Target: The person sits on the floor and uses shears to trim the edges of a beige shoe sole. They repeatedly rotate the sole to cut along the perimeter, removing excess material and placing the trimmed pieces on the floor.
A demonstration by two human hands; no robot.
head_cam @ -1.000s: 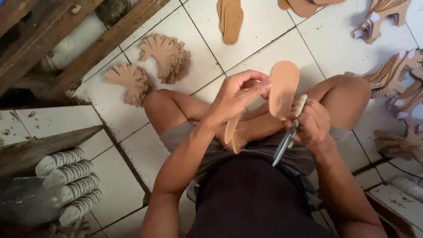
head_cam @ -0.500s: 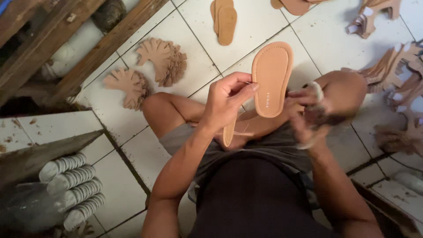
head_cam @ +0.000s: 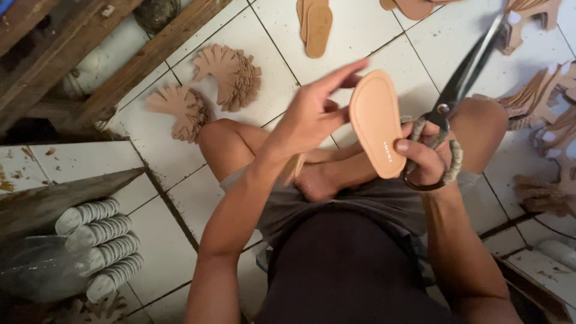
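Nearest the camera, the person sits cross-legged on the white tiled floor (head_cam: pixel 360 36), dark shirt and grey shorts filling the lower middle of the view. Just above the lap, the right hand (head_cam: pixel 429 157) has its grip closed around the wrapped handles of a pair of large scissors (head_cam: pixel 459 81), with its thumb pressed against the lower edge of a tan sandal insole (head_cam: pixel 377 123); the blades point up and to the right, away from the body. The insole stands upright between the two hands, its flat face toward the camera, a small pale mark near its lower end. The left hand (head_cam: pixel 312 117) meets the insole's left edge with fingers loosely spread, the forefinger stretched toward its top; how firmly that grip holds cannot be told.

To the lower left, rows of white ribbed stacks (head_cam: pixel 99 249) lie side by side beside a dark slanted board. Farther out on the floor sit two fanned piles of tan cut pieces (head_cam: pixel 207 90). Beyond them lies a pair of tan soles (head_cam: pixel 315 27), one on the other. At the right edge more tan sandal parts (head_cam: pixel 549 90) are heaped. Wooden beams (head_cam: pixel 120 66) cross the top left corner.
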